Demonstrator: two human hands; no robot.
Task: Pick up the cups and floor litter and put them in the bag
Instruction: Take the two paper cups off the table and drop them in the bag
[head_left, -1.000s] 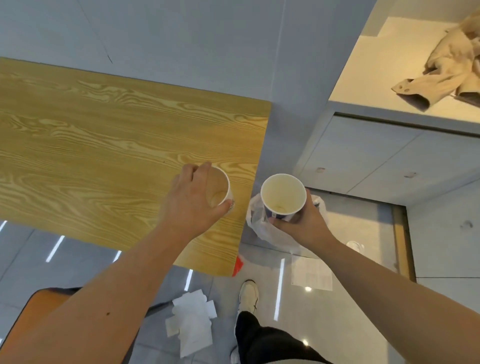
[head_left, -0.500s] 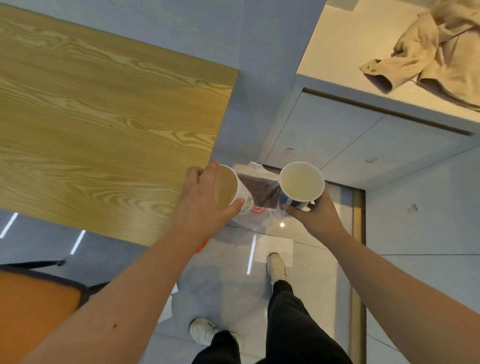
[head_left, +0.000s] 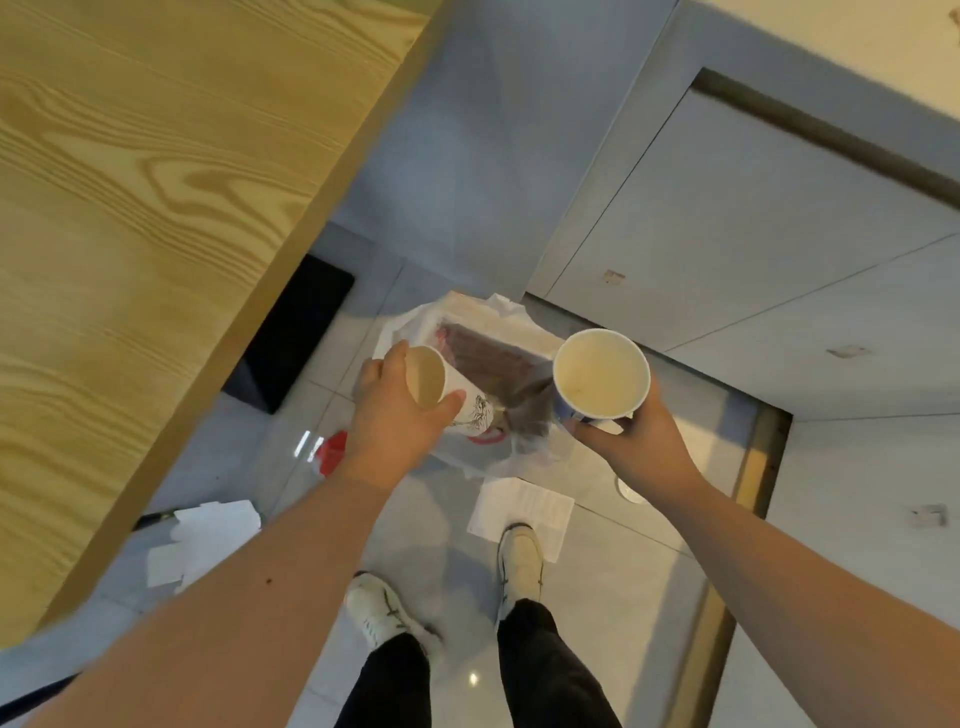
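Both cups have been carried off the desk (head_left: 156, 234) and are now held above the open bag (head_left: 498, 322) on the floor; the small cup (head_left: 441, 384), tilted toward the bag, is pinched by the fingers (head_left: 452, 402) of the left hand (head_left: 395, 421); the large cup (head_left: 601, 374) is kept upright, wrapped by the right hand (head_left: 631, 441); dropping them in appears next; paper scraps (head_left: 208, 540), a paper sheet (head_left: 522, 512) and a red scrap (head_left: 332, 452) remain on the floor.

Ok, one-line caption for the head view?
Left hand and right hand each hold a paper cup above the open bag.
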